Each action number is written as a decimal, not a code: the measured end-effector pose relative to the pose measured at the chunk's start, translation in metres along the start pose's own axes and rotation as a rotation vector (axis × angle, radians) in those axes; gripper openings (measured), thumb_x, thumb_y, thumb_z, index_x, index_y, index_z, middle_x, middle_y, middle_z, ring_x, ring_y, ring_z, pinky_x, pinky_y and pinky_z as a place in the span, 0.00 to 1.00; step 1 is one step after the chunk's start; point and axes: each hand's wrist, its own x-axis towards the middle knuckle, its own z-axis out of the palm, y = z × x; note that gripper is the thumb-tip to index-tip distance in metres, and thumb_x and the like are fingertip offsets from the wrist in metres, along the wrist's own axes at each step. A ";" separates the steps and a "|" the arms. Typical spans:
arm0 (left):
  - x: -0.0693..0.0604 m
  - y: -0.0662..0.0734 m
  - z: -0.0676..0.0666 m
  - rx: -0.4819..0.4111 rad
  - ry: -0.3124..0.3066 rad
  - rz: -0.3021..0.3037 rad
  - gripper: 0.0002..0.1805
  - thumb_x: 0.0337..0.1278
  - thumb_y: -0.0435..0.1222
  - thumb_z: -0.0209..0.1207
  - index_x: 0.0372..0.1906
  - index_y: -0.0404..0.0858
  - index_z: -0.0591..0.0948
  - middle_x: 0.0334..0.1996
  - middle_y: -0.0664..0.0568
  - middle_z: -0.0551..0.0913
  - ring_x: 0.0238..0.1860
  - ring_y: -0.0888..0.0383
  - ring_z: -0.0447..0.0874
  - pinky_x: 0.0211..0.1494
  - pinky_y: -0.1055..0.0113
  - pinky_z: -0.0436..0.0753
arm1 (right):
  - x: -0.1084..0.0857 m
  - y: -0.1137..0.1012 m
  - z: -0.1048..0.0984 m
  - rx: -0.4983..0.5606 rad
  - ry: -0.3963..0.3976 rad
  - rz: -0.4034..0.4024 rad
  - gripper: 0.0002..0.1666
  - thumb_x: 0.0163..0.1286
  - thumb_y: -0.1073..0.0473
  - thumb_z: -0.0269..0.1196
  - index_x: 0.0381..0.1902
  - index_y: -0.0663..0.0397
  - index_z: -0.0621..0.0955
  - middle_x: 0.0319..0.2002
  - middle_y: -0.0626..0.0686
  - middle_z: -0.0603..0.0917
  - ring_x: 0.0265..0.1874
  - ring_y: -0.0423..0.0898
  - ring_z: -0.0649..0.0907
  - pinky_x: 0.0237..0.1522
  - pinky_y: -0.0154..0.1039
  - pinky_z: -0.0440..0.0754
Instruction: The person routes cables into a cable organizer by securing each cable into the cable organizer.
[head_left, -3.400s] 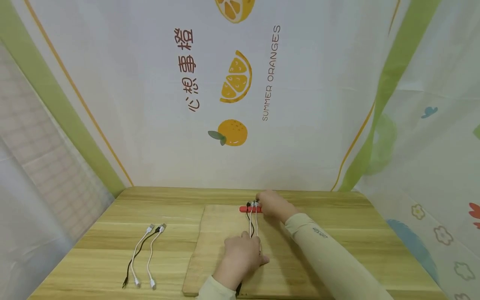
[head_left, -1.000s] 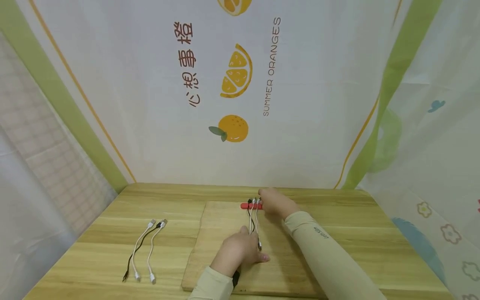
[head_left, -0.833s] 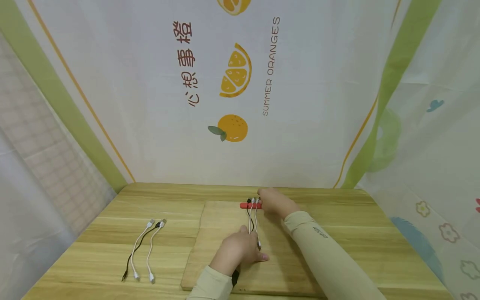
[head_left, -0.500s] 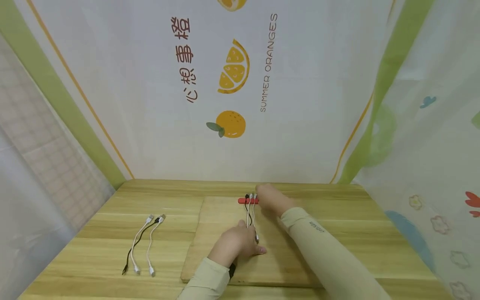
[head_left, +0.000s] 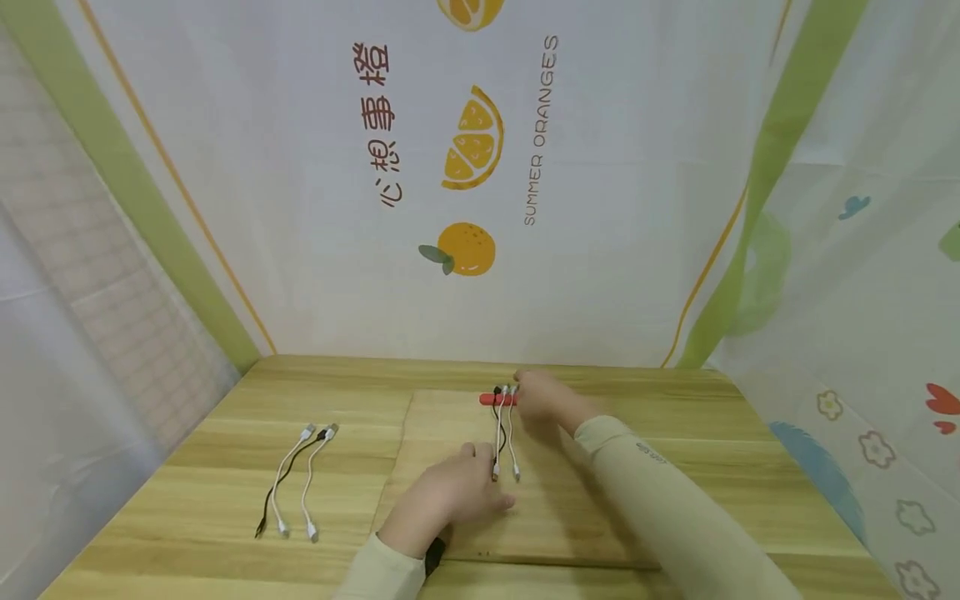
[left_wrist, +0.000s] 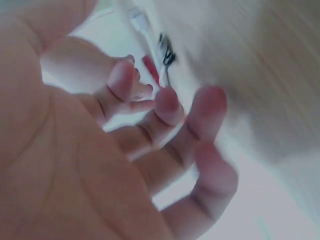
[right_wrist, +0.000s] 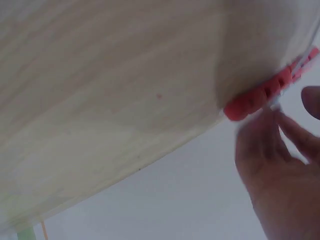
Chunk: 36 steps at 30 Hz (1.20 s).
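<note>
A red cable clip strip (head_left: 487,399) lies at the far edge of the wooden board. One black cable (head_left: 503,425) and two white USB cables (head_left: 513,442) run through its slots, their lower ends on the board. My left hand (head_left: 468,487) hovers beside those ends; its fingers are spread and loosely bent, with nothing against the palm in the left wrist view. My right hand (head_left: 546,397) is at the strip's right part. In the right wrist view its blurred fingertips (right_wrist: 272,117) are by a cable end under the strip (right_wrist: 257,97); whether they pinch it is unclear.
Two more white USB cables (head_left: 307,487) and a black cable (head_left: 268,504) lie on the table to the left. The wooden board (head_left: 570,517) sits mid-table. A printed curtain (head_left: 600,275) hangs behind the table's back edge.
My left hand has let go of the cables and drawn back to the left, leaving their lower ends in view. My right hand stays at the strip.
</note>
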 end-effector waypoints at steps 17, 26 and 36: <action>-0.056 -0.064 -0.040 -0.101 0.202 -0.194 0.20 0.74 0.53 0.63 0.45 0.38 0.79 0.24 0.52 0.77 0.24 0.55 0.72 0.27 0.61 0.70 | 0.013 -0.077 -0.015 0.221 0.160 0.076 0.22 0.80 0.55 0.57 0.68 0.53 0.79 0.64 0.55 0.79 0.61 0.51 0.82 0.60 0.54 0.81; -0.080 -0.116 -0.056 -0.078 0.190 -0.293 0.24 0.76 0.54 0.59 0.52 0.34 0.79 0.32 0.51 0.84 0.30 0.54 0.78 0.31 0.57 0.76 | 0.022 -0.118 -0.029 0.162 0.081 0.045 0.23 0.82 0.54 0.55 0.71 0.48 0.79 0.69 0.51 0.79 0.71 0.50 0.77 0.71 0.62 0.72; -0.102 -0.150 -0.059 -0.067 0.161 -0.349 0.24 0.73 0.50 0.63 0.53 0.31 0.77 0.31 0.51 0.82 0.30 0.52 0.77 0.33 0.55 0.77 | 0.041 -0.170 -0.047 0.021 0.000 -0.042 0.28 0.84 0.52 0.51 0.77 0.41 0.73 0.74 0.48 0.75 0.75 0.47 0.74 0.73 0.55 0.73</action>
